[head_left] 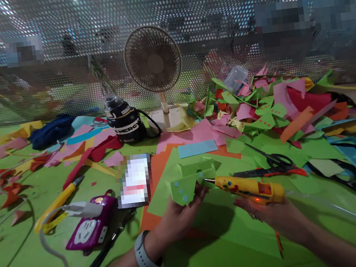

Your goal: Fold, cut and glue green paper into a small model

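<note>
My left hand (185, 212), with a pale watch band on its wrist, grips a folded green paper piece (184, 186) dotted with small light-blue squares. In my right hand (271, 215) is a yellow hot glue gun (248, 189), its small light glowing orange-red. The gun's metal nozzle points left and sits close to the paper's right side; whether it touches cannot be made out. A clear glue stick (296, 194) juts from the gun's back. Beneath both hands lie green paper sheets (237, 234) over orange paper (161, 169).
Black scissors (272, 159) lie right of centre. A phone (134, 181), a purple power adapter (93, 222) and a yellow cutter (57, 203) lie left. Behind stand a black bottle (127, 122) and a fan (153, 63). Paper scraps (265, 110) heap at back right, before a perforated metal screen (217, 30).
</note>
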Demonstrator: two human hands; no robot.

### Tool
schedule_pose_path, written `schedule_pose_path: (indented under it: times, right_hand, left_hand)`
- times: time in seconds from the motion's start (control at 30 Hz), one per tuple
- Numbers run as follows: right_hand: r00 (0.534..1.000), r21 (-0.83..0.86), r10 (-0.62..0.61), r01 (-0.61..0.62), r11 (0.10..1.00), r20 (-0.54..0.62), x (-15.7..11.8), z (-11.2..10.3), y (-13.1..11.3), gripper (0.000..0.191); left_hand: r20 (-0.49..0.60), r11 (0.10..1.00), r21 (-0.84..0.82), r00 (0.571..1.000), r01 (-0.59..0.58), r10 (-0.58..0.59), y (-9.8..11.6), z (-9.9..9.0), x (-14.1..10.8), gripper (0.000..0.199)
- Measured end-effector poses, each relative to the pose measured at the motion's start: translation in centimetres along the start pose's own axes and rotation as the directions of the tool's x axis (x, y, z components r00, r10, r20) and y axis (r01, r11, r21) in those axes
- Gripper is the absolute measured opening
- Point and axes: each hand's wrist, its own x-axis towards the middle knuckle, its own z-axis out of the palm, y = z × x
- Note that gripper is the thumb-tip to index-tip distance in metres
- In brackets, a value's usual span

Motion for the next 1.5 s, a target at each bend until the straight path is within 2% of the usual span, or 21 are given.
schedule_pose_path:
  times: [0.1,0.2,0.33,0.47,0.53,0.57,0.6,0.67,0.73,0.77,0.83,0.9,0.93,1.0,1.1,1.2,1.23,1.3,1.37,1.43,1.5]
  right_hand:
    - [1.0,0.017,-0.017,0.017,1.0,0.004,0.1,0.1,0.1,0.052]
    - [0.998,0.028,-0.062,0.063,0.998,-0.032,0.1,0.3,0.1,0.054]
    - [0.991,-0.003,-0.125,0.125,0.992,-0.056,0.0,0.6,-0.3,0.045]
    - [0.971,-0.174,-0.233,0.221,0.96,-0.056,-0.2,0.3,-0.9,0.031]
    - [0.935,-0.311,-0.354,0.331,0.891,-0.019,-0.2,0.0,-1.0,0.032]
    - [0.897,-0.379,-0.441,0.411,0.829,0.006,-0.1,-0.1,-0.9,0.032]
    - [0.84,-0.443,-0.542,0.5,0.744,0.036,0.1,-0.2,-0.8,0.03]
    - [0.664,-0.558,-0.742,0.65,0.515,0.09,0.5,-0.3,-0.2,0.025]
    - [0.485,-0.668,-0.864,0.688,0.284,0.133,0.8,-0.2,0.4,0.025]
    - [0.418,-0.715,-0.895,0.673,0.19,0.156,0.9,-0.2,0.6,0.024]
    - [0.333,-0.793,-0.921,0.608,0.046,0.202,0.9,-0.3,0.7,0.021]
    - [0.291,-0.844,-0.927,0.533,-0.049,0.237,0.6,-0.9,0.3,0.018]
    - [0.283,-0.861,-0.929,0.505,-0.066,0.238,0.3,-1.5,0.0,0.018]
    - [0.297,-0.879,-0.933,0.475,-0.042,0.205,-0.2,-2.9,-0.6,0.017]
    - [0.364,-0.904,-0.923,0.424,0.045,0.124,-1.0,-5.7,-0.6,0.017]
    - [0.471,-0.947,-0.882,0.269,0.176,-0.031,-1.7,-8.6,1.4,0.02]
    - [0.527,-0.947,-0.843,0.203,0.249,-0.108,-2.0,-9.5,2.5,0.02]
    - [0.662,-0.91,-0.704,0.078,0.408,-0.258,-2.8,-11.2,4.6,0.024]
    - [0.787,-0.843,-0.515,-0.014,0.538,-0.341,-3.6,-12.7,6.4,0.033]
    - [0.848,-0.769,-0.362,-0.08,0.634,-0.387,-4.4,-13.9,7.6,0.042]
    - [0.86,-0.696,-0.26,-0.142,0.703,-0.438,-4.9,-14.8,8.3,0.048]
  left_hand:
    - [-0.008,0.999,0.004,0.999,-0.049,0.049,-0.3,0.0,-0.1,0.013]
    - [0.028,0.998,0.029,0.998,-0.062,0.061,-0.5,-0.1,-0.3,0.015]
    - [0.07,0.993,0.063,0.993,-0.095,0.091,-0.7,-0.3,-0.5,0.014]
    - [0.074,0.982,0.119,0.988,-0.146,0.138,-0.5,-0.8,-0.5,0.015]
    - [0.107,0.965,0.172,0.977,-0.199,0.183,-0.3,-1.0,-0.3,0.016]
    - [0.124,0.954,0.202,0.972,-0.223,0.201,-0.3,-1.1,-0.2,0.017]
    - [0.128,0.942,0.233,0.968,-0.24,0.215,-0.3,-1.1,-0.2,0.017]
    - [0.11,0.926,0.28,0.967,-0.253,0.231,-0.4,-1.1,-0.2,0.019]
    - [0.092,0.926,0.288,0.97,-0.243,0.226,-0.5,-1.0,-0.2,0.019]
    - [0.082,0.932,0.269,0.97,-0.241,0.227,-0.4,-0.9,-0.2,0.018]
    - [0.062,0.95,0.216,0.974,-0.225,0.216,-0.2,-0.6,-0.1,0.016]
    - [0.015,0.969,0.171,0.984,-0.18,0.18,0.2,-0.4,0.1,0.012]
    - [-0.016,0.977,0.152,0.988,-0.148,0.152,0.3,-0.3,0.3,0.01]
    - [-0.066,0.991,0.113,0.994,-0.076,0.084,0.6,-0.4,0.5,0.007]
    - [-0.119,0.999,0.033,0.992,0.041,-0.037,0.7,-0.8,0.7,0.008]
    - [-0.154,0.984,-0.077,0.973,0.159,-0.169,0.6,-1.4,0.8,0.013]
    - [-0.17,0.977,-0.118,0.966,0.178,-0.197,0.5,-1.5,0.9,0.014]
    - [-0.205,0.961,-0.199,0.951,0.19,-0.23,0.3,-1.8,1.0,0.017]
    - [-0.234,0.943,-0.277,0.939,0.185,-0.253,0.3,-1.9,1.2,0.021]
    - [-0.249,0.922,-0.343,0.93,0.178,-0.272,0.5,-1.9,1.5,0.023]
    - [-0.242,0.906,-0.384,0.927,0.178,-0.285,0.8,-1.9,1.7,0.024]
